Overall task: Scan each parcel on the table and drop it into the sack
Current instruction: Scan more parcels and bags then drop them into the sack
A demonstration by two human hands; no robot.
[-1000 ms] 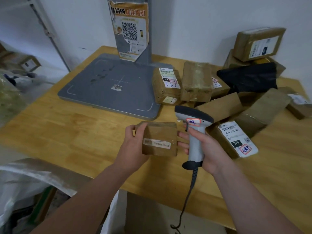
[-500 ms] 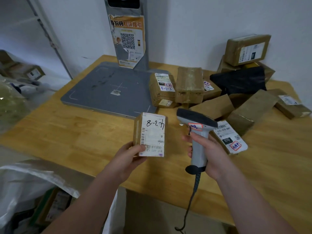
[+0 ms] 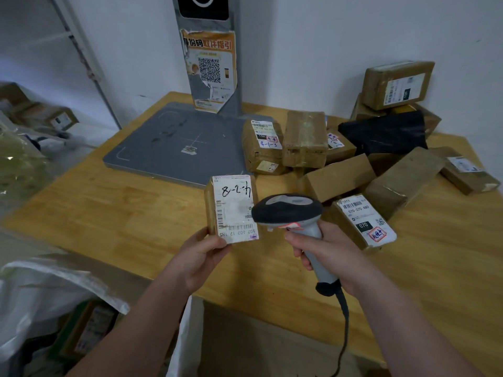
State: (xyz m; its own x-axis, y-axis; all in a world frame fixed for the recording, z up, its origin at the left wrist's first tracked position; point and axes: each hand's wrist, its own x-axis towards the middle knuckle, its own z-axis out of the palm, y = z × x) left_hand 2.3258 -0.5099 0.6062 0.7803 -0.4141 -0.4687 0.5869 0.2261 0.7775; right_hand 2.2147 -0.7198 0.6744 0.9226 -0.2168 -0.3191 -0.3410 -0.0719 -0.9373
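My left hand (image 3: 200, 257) holds a small brown parcel (image 3: 231, 208) by its lower corner, upright above the table, its white label marked "8-2" facing me. My right hand (image 3: 324, 248) grips a grey handheld scanner (image 3: 288, 210) by the handle, its dark head right beside the parcel's label and overlapping its right edge. A pile of several brown parcels (image 3: 337, 178) and one black bag parcel (image 3: 386, 134) lies on the right half of the wooden table (image 3: 114, 213). The white sack (image 3: 54, 289) gapes open at lower left, parcels visible inside.
A grey scale platform (image 3: 168, 142) with an upright post and QR poster (image 3: 209, 74) stands at the table's back. The scanner's cable (image 3: 344, 322) hangs over the front edge. More boxes and bags sit on the floor at far left (image 3: 40, 118).
My left hand has turned the parcel from its side face to its label face and raised it. My right hand has swung the scanner's head closer to the label.
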